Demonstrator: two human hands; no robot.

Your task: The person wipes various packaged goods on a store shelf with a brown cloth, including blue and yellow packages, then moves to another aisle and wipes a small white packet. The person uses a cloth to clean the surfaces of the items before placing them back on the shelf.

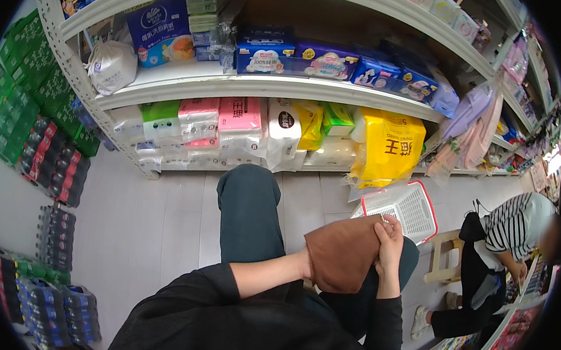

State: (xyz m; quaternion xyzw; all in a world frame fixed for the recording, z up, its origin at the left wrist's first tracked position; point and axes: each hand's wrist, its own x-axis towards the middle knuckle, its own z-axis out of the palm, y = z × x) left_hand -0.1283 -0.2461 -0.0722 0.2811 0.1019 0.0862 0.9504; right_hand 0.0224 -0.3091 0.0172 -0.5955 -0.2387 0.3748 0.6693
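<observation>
A brown cloth (343, 252) is spread over my lap, between my two hands. My right hand (389, 238) pinches its upper right edge between thumb and fingers. My left forearm reaches to the cloth's left edge, where the cloth covers my left hand (307, 265) almost wholly; its fingers are hidden. Just beyond my right hand, a white plastic shopping basket (407, 210) with a red rim lies tilted on the floor. Behind the basket, a yellow plastic pack (392, 144) hangs over the front of the bottom shelf.
Metal shelving (267, 87) with packs of tissue paper (240, 118) crosses the front. Shrink-wrapped drink bottles (56, 237) stand at the left. On the right, a person in a striped top (513, 225) is beside a beige plastic stool (443, 257), reaching to another shelf.
</observation>
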